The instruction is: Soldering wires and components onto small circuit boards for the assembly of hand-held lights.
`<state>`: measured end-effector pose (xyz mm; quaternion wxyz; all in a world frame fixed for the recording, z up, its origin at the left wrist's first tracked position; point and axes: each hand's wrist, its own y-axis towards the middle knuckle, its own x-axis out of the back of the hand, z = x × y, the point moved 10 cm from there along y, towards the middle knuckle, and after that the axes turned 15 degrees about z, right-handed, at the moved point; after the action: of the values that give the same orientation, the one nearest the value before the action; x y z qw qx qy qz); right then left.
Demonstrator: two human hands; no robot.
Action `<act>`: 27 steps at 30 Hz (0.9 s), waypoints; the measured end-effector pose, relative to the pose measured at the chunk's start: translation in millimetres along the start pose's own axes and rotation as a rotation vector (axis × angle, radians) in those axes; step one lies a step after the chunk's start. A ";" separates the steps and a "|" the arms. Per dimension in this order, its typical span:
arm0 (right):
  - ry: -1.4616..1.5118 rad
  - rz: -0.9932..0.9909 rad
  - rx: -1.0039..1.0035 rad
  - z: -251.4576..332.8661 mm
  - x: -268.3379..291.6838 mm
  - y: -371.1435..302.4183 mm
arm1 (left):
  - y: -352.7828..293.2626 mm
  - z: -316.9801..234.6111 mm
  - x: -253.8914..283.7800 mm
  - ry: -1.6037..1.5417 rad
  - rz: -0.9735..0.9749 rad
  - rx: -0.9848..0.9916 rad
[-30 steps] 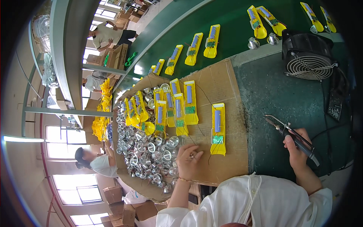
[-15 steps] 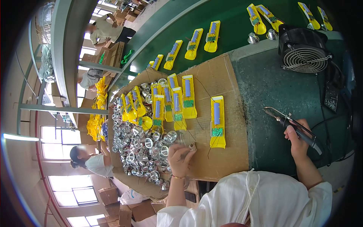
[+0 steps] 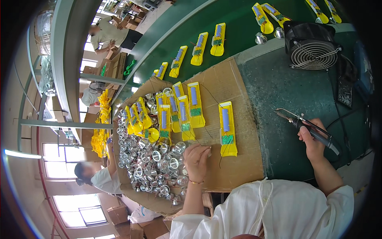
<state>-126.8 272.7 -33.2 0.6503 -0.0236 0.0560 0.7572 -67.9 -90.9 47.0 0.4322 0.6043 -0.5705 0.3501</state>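
Observation:
My right hand (image 3: pixel 313 148) is closed around a soldering iron (image 3: pixel 295 122) with a thin curved metal tube fixed beside it; its tip points left over the green mat. My left hand (image 3: pixel 196 161) has its fingertips pinched together above the cardboard, around something too small to make out. Just right of those fingers lies a yellow plastic shell (image 3: pixel 233 149) holding a purple cylindrical battery (image 3: pixel 225 120) and a green circuit board (image 3: pixel 227 139), with thin dark wires sticking out. A heap of silvery reflector cups (image 3: pixel 157 156) lies left of my left hand.
More filled yellow shells (image 3: pixel 194 104) lie on the cardboard (image 3: pixel 246 167), and others stand along the far green bench (image 3: pixel 234 38). A black fan (image 3: pixel 312 46) with a wire grille stands at back right. People (image 3: pixel 105 179) and metal shelving (image 3: pixel 65 124) are on the left.
My left hand has moved slightly right, toward the single yellow shell, and its fingers have drawn closer together. The right hand keeps hold of the soldering iron. The whole view has shifted a little.

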 end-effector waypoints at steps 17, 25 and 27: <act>-0.122 -0.015 -0.016 11.2 -8.9 5.1 | -2.7 17.1 -60.7 -0.801 0.262 0.378; -0.173 0.311 0.067 38.9 -83.3 -6.7 | 4.3 -1.3 -61.2 -0.768 0.339 0.286; -0.295 0.411 0.162 46.7 -105.6 -5.2 | 5.7 -2.8 -60.9 -0.717 0.341 0.243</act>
<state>-103.7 175.2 24.4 0.4840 0.1510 0.0247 0.8616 -79.7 -64.6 -7.1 0.0673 0.6314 -0.7314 0.2488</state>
